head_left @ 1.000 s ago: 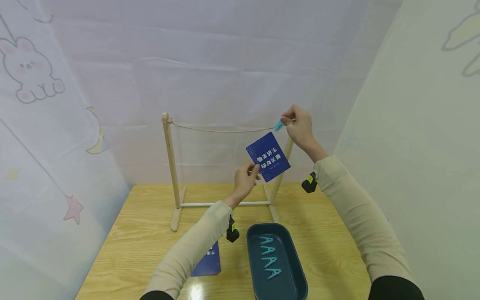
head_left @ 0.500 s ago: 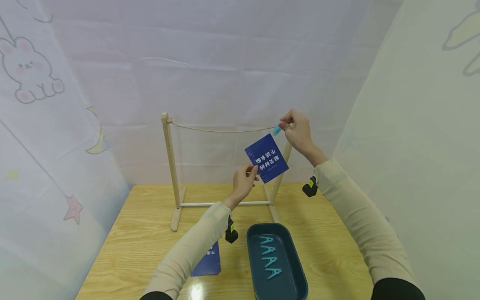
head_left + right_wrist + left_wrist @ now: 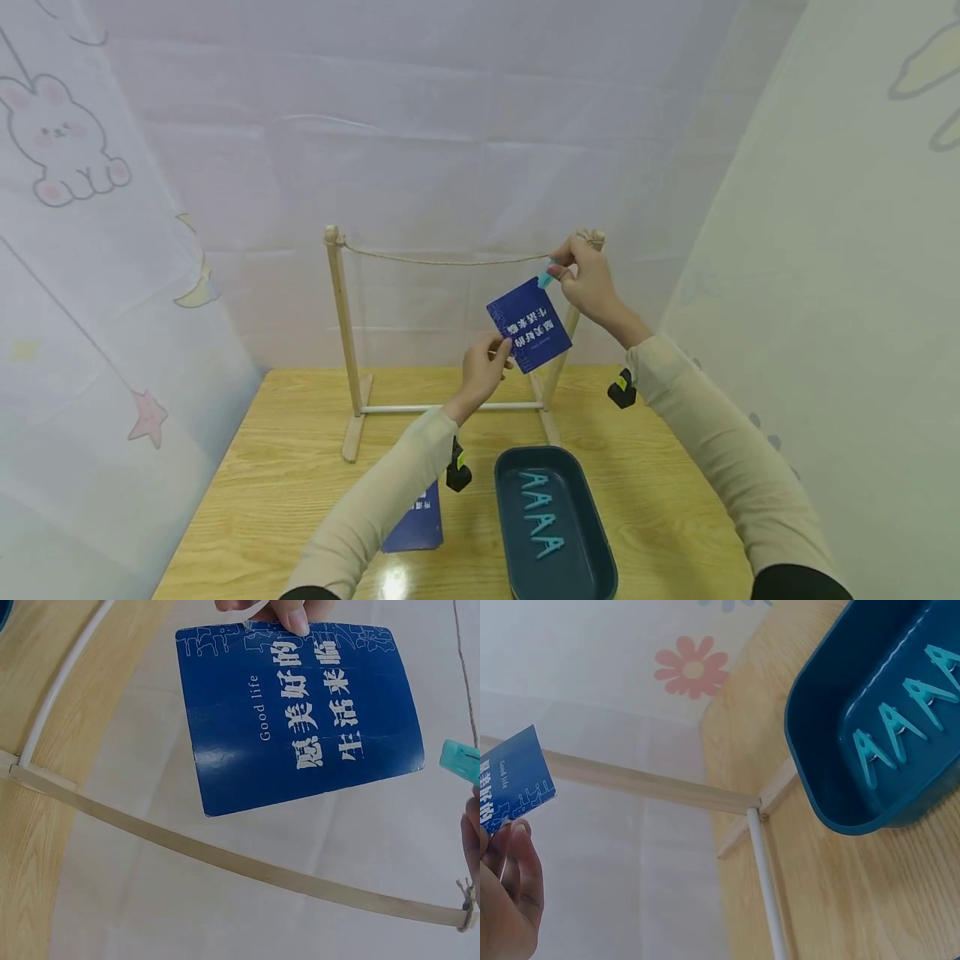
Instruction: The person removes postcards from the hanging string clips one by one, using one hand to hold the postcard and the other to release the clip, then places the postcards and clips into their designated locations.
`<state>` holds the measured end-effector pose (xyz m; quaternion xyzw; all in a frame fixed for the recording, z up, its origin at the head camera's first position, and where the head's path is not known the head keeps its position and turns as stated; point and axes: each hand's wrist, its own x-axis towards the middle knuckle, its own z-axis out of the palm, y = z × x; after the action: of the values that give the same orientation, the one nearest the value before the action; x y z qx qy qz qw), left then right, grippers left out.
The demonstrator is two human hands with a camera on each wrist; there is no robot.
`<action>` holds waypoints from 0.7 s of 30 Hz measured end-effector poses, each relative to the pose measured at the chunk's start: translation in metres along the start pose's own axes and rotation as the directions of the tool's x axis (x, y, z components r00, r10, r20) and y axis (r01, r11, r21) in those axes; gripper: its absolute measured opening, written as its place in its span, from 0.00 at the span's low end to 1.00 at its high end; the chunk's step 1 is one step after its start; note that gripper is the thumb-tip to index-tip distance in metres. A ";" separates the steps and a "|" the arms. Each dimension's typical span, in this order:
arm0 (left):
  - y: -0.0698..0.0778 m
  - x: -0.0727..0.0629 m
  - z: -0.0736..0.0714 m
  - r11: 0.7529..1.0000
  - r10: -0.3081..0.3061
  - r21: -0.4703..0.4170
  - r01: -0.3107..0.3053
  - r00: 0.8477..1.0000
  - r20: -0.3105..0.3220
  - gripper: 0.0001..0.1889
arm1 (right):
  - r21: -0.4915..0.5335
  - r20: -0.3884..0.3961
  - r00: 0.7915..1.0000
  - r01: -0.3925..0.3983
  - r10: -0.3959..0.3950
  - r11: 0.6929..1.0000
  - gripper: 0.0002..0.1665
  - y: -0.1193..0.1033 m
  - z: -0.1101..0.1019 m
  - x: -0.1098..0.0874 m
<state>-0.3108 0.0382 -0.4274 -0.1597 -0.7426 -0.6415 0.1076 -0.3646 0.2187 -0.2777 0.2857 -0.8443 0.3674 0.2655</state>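
In the head view my left hand (image 3: pixel 483 367) pinches a blue card (image 3: pixel 529 325) with white lettering by its lower left edge, holding it tilted below the string. My right hand (image 3: pixel 588 279) pinches a light-blue clothespin (image 3: pixel 546 277) near the card's upper corner. The right wrist view shows a gap between the clothespin (image 3: pixel 461 760) and the card (image 3: pixel 300 712). A thin string (image 3: pixel 450 263) runs between the two posts of a wooden stand, and its right end passes behind my right hand.
A dark blue tray (image 3: pixel 504 500) with several light-blue clothespins (image 3: pixel 540 523) stands on the wooden table (image 3: pixel 660 500). More blue card (image 3: pixel 417 525) lies left of it, partly under my left sleeve. The stand's left post (image 3: pixel 343 325) and white crossbar (image 3: pixel 397 409) are behind.
My right hand has come down and left with the clothespin, closer to the card. My left hand has lowered the card slightly and shifted it a little left.
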 end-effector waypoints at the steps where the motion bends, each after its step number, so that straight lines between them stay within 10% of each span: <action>1: -0.001 -0.001 -0.001 1.000 -0.005 -0.004 0.005 1.000 0.003 0.12 | -0.001 0.008 1.000 -0.001 0.001 1.000 0.06 0.000 0.001 -0.002; 21: -0.044 -0.036 -0.021 0.996 -0.059 0.058 0.060 0.998 -0.029 0.10 | 0.012 0.271 0.961 -0.058 0.053 0.998 0.10 0.009 0.015 -0.053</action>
<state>-0.2953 0.0087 -0.4779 -0.1254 -0.7639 -0.6245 0.1032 -0.3368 0.2275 -0.3256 0.3122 -0.8766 0.3407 0.1343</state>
